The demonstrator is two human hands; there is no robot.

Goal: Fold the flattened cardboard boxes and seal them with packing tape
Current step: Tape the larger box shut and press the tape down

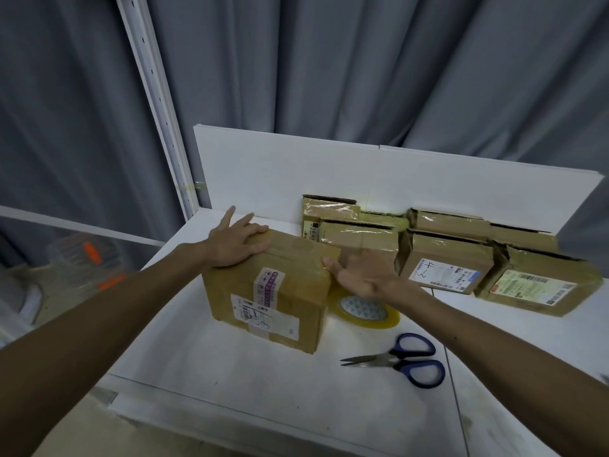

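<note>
White table [230,374]: my left hand [234,245] lies flat on the taped box [270,291], fingers spread; my right hand [362,275], fingers straight, touches its side.

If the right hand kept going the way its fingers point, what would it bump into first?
The right hand points left at the near cardboard box. Its fingertips look to be at or almost at the box's taped right edge, so that box comes first. The hand is blurred, so contact is unclear.

Matt brown cardboard box [267,291], glossy clear tape [298,250] shining across its top. Right of the box the tape roll [365,313] gleams, yellowish plastic. Right of the box and nearer, scissors [391,357] with dull metal blades and smooth blue plastic handles, on a matt white table [230,374].
</note>
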